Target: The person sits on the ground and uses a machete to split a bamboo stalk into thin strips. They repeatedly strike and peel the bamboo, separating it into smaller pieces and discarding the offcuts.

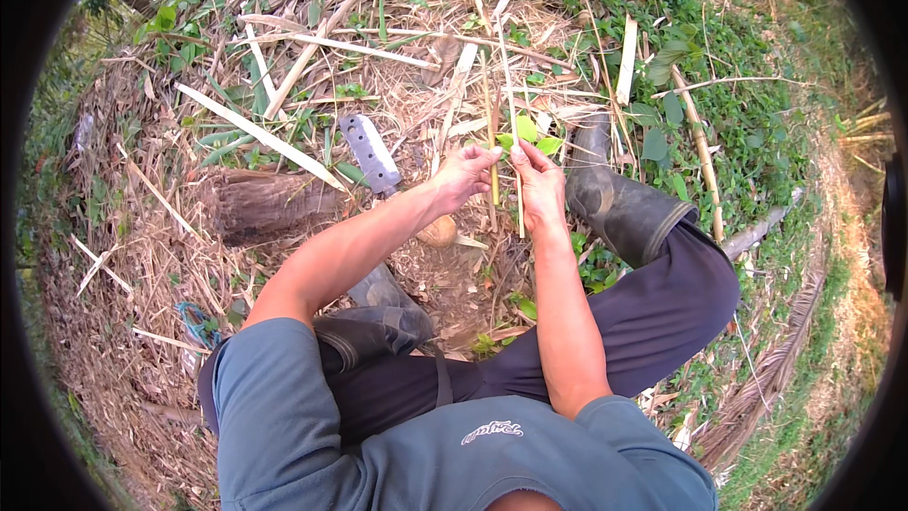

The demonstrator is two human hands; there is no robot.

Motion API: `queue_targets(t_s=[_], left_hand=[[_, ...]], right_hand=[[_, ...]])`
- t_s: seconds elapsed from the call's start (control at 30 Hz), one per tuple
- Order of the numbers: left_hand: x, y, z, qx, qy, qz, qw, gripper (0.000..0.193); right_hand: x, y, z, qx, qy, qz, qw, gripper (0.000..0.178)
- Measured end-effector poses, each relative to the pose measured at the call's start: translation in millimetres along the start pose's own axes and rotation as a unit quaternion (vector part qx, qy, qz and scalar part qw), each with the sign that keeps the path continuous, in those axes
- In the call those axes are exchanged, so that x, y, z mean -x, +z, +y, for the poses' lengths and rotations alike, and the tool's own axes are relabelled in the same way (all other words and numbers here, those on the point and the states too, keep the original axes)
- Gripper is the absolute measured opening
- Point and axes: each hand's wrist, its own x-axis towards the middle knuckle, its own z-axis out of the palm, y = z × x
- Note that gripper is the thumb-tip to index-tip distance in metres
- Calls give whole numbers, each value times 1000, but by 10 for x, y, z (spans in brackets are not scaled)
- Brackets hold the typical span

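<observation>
My left hand (463, 178) is closed in a pinch on a thin yellow-green bamboo strip (495, 186), which stands nearly upright in the view. Beside it, my right hand (541, 191) pinches a longer, paler bamboo strip (509, 85) between thumb and fingers. The two strips run almost side by side, a small gap apart. Left of my left hand lies a broad knife (369, 153) with a row of holes in its grey blade. My left forearm covers its middle, and a rounded wooden piece (437, 232), perhaps its handle, shows below.
A short log (270, 205) lies at the left, near a long pale split strip (255, 135). More split pieces (626, 61) are scattered over dry leaves. My dark boots (629, 213) flank the work spot. Green plants grow at the right, and a blue tangle (199, 325) lies lower left.
</observation>
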Motion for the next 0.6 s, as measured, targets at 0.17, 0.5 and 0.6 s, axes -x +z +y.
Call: queue_targets(t_s=[0.17,0.5,0.6], left_hand=[[-12,274,-132,-3,51,-22,998,23],[-95,261,-121,-43,138,-12,989,26],[-105,261,-88,-36,136,-17,990,25]], right_hand=[[-9,-88,2,-21,-4,4,1000,39],[106,59,-83,-31,18,2,999,45],[98,82,-55,-14,0,0,1000,46]])
